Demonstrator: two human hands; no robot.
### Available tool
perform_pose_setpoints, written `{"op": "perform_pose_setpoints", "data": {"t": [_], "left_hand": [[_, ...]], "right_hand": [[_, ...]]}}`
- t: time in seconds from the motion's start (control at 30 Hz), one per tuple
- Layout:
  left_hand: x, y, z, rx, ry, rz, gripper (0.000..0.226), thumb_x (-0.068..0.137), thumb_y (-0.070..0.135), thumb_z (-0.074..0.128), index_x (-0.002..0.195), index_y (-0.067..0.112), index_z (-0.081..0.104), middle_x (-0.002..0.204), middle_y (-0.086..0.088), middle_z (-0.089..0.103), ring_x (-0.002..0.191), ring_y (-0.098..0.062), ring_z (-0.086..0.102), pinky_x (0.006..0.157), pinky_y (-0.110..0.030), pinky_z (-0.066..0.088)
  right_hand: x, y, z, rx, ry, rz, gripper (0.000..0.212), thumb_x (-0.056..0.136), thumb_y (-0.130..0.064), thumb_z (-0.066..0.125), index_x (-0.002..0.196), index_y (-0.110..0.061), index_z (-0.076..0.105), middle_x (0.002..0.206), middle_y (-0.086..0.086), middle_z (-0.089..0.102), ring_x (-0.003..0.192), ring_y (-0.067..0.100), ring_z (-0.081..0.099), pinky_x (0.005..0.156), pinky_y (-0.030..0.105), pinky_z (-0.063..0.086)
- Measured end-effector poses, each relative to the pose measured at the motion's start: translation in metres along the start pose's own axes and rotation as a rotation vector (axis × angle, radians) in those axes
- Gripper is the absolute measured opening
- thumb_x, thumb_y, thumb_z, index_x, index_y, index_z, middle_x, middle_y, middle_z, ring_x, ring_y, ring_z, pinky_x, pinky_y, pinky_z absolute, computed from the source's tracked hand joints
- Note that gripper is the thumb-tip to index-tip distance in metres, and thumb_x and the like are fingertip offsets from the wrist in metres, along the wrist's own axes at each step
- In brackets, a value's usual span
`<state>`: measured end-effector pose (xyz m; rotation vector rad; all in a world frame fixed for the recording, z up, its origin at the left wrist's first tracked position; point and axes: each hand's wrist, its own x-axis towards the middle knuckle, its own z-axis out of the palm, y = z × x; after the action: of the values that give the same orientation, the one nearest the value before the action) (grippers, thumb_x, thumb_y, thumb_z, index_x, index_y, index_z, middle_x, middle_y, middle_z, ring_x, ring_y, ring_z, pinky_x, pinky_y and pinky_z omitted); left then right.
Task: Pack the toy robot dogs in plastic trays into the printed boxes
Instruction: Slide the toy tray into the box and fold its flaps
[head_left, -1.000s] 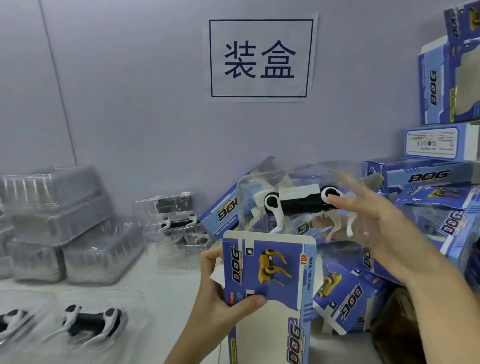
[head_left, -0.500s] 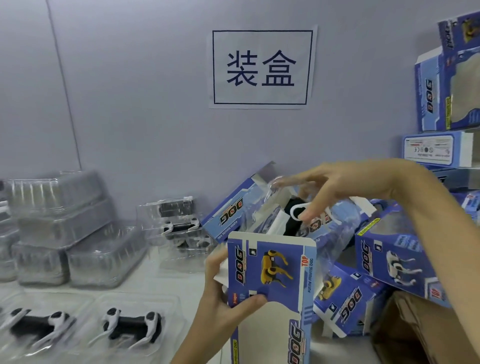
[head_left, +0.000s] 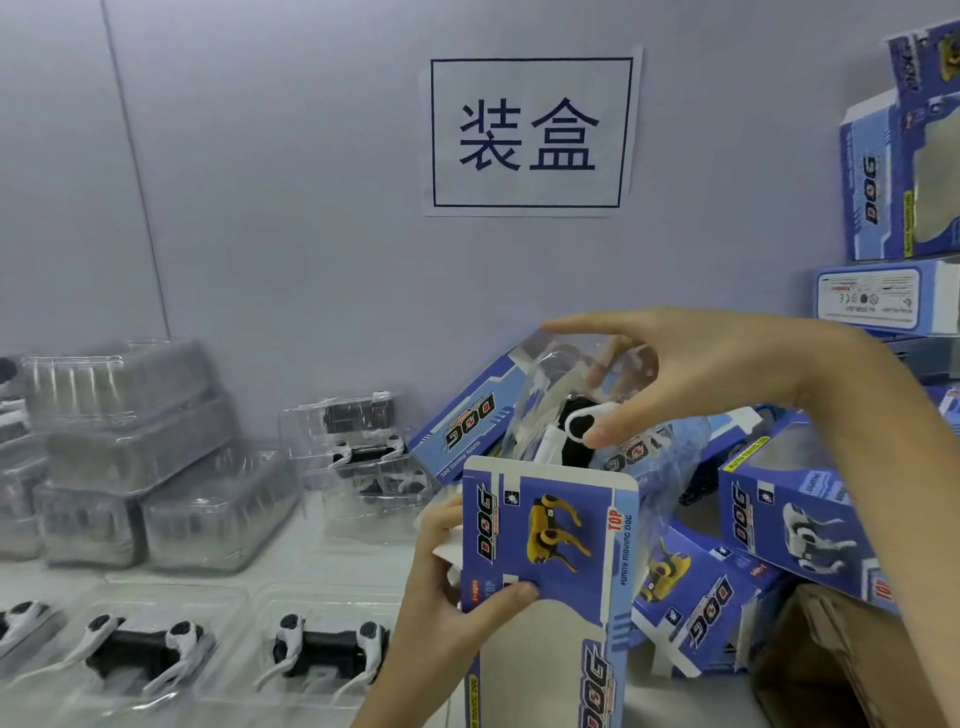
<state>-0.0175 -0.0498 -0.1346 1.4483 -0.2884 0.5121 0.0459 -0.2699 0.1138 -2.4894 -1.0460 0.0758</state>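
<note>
My left hand (head_left: 457, 587) grips an upright blue printed box (head_left: 550, 587) by its left edge, thumb on the front, top flap standing up. My right hand (head_left: 701, 379) holds a clear plastic tray (head_left: 571, 395) end-down just above and behind the box's open top. Inside the tray is a black-and-white toy robot dog (head_left: 576, 431), thumb against its white leg. The tray's lower end is hidden behind the flap, so how far in it sits is unclear.
Two trayed dogs (head_left: 322, 649) (head_left: 140, 649) lie at the front left. Stacked clear trays (head_left: 124, 452) stand at the back left, more trayed dogs (head_left: 363, 447) in the middle. Blue boxes (head_left: 795, 530) pile up on the right, beside a brown carton (head_left: 841, 665).
My right hand turned the trayed dog from lying level to end-down and brought it down behind the box's flap. My left hand kept the box still.
</note>
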Motion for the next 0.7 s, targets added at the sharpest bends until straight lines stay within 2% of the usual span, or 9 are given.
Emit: {"op": "perform_pose_setpoints", "data": {"t": [0.1,0.2,0.27,0.33,0.43,0.5,0.57,0.63,0.7], "left_hand": [[-0.001,0.001,0.003,0.009,0.025,0.005,0.069,0.069,0.037,0.099,0.126,0.035,0.061,0.131,-0.022,0.067,0.102,-0.036,0.076,0.082,-0.037,0.064],[-0.002,0.003,0.006,0.055,0.054,0.024,0.065,0.068,0.039,0.099,0.122,0.036,0.062,0.134,-0.023,0.064,0.102,-0.035,0.075,0.08,-0.035,0.063],[-0.003,0.005,0.009,0.088,0.077,0.023,0.065,0.067,0.042,0.098,0.12,0.038,0.062,0.132,-0.021,0.066,0.099,-0.032,0.076,0.078,-0.032,0.063],[-0.005,0.009,0.013,0.169,0.11,0.02,0.064,0.064,0.047,0.096,0.117,0.045,0.061,0.13,-0.011,0.069,0.096,-0.025,0.075,0.079,-0.031,0.062],[-0.008,0.014,0.012,0.229,0.116,-0.001,0.064,0.061,0.053,0.095,0.115,0.047,0.06,0.128,-0.003,0.071,0.098,-0.022,0.073,0.087,-0.044,0.062],[-0.01,0.018,0.01,0.271,0.103,0.015,0.065,0.061,0.054,0.095,0.115,0.045,0.06,0.128,0.0,0.072,0.102,-0.022,0.072,0.089,-0.051,0.06],[-0.011,0.023,0.011,0.377,0.104,0.097,0.062,0.064,0.058,0.093,0.117,0.046,0.062,0.132,0.007,0.07,0.111,-0.019,0.069,0.091,-0.048,0.057],[-0.013,0.027,0.012,0.497,0.122,0.226,0.057,0.068,0.064,0.087,0.117,0.044,0.067,0.14,0.012,0.064,0.124,-0.016,0.063,0.09,-0.038,0.054],[-0.013,0.028,0.012,0.596,0.137,0.334,0.05,0.073,0.067,0.082,0.113,0.04,0.071,0.139,0.015,0.062,0.13,-0.017,0.059,0.094,-0.029,0.051]], "right_hand": [[-0.01,-0.001,0.011,-0.025,0.165,0.038,0.102,0.061,-0.063,0.088,0.148,-0.061,0.035,0.115,-0.016,0.059,0.091,-0.004,0.064,0.076,0.018,0.047],[-0.02,0.004,0.035,-0.027,0.353,0.101,0.109,0.058,-0.069,0.084,0.153,-0.051,0.033,0.121,-0.015,0.057,0.11,0.005,0.058,0.083,0.023,0.041],[-0.028,0.009,0.06,0.024,0.565,0.15,0.112,0.056,-0.072,0.082,0.153,-0.048,0.032,0.133,-0.008,0.051,0.118,0.009,0.05,0.089,0.03,0.037],[-0.035,0.011,0.091,0.173,0.795,0.181,0.118,0.051,-0.074,0.08,0.154,-0.046,0.03,0.142,-0.005,0.043,0.123,0.009,0.044,0.093,0.031,0.038],[-0.041,0.015,0.131,0.555,1.022,0.188,0.122,0.048,-0.069,0.084,0.154,-0.043,0.029,0.151,-0.004,0.044,0.131,0.01,0.052,0.101,0.037,0.05],[-0.043,0.018,0.15,0.865,1.047,0.203,0.112,0.052,-0.061,0.087,0.151,-0.044,0.036,0.145,-0.006,0.056,0.117,-0.001,0.063,0.091,0.027,0.056],[-0.043,0.02,0.163,1.106,0.972,0.194,0.093,0.061,-0.06,0.085,0.145,-0.042,0.048,0.132,-0.01,0.069,0.104,-0.002,0.071,0.071,0.016,0.058],[-0.043,0.019,0.171,1.192,0.87,0.136,0.086,0.066,-0.068,0.083,0.142,-0.035,0.057,0.121,-0.006,0.076,0.101,0.008,0.075,0.063,0.021,0.061],[-0.042,0.019,0.173,1.176,0.809,0.1,0.085,0.065,-0.08,0.078,0.135,-0.034,0.063,0.115,0.002,0.078,0.1,0.02,0.077,0.062,0.035,0.064]]}}
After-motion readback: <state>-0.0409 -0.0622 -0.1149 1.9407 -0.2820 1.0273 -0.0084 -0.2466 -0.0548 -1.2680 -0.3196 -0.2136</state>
